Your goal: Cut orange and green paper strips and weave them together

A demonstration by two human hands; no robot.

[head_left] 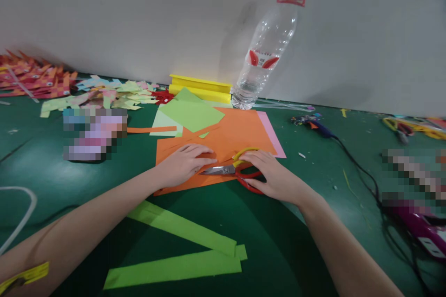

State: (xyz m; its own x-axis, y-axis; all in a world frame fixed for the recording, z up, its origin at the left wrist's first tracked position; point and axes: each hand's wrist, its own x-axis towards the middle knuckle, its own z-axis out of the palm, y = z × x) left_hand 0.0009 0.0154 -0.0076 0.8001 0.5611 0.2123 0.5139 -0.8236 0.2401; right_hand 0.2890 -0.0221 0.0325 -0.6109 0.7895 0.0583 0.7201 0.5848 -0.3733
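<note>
My left hand (183, 163) lies flat with fingers stretched out on an orange paper sheet (230, 137), pressing it to the green table. My right hand (273, 176) is closed round the red and yellow handles of a pair of scissors (234, 171). The blades point left toward my left fingertips, at the near edge of the orange sheet. A cut orange strip (152, 129) lies to the left of the sheet. A green paper square (190, 112) rests on the sheet's far corner, with a pink sheet (273, 134) under its right side.
Two long green paper strips (181, 246) lie near me. A clear plastic bottle (268, 51) and yellow folded paper (200, 88) stand by the wall. Paper scraps (104, 95) and red-orange paper pieces (33, 79) pile at far left. A glue gun (313, 124) with black cable lies at right.
</note>
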